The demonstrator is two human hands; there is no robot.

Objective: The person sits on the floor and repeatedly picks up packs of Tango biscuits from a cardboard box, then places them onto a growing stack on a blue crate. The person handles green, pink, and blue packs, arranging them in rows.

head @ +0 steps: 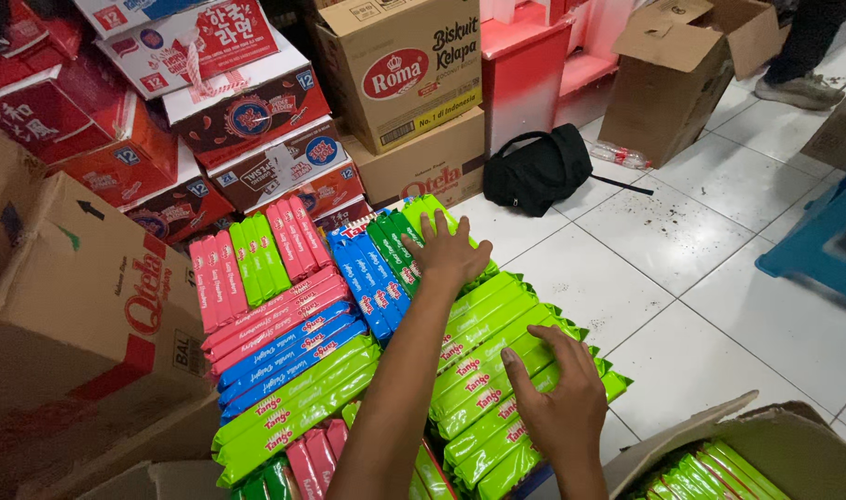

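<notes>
Green wafer packs (497, 356) under both hands, cardboard boxes (80, 306) crowding around.

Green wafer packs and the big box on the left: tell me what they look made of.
Green wafer packs under the right hand: probably thin plastic film, glossy, with crimped, serrated ends and light glints. Big box: brown corrugated cardboard, matte, with folded flaps and printed sides.
</notes>
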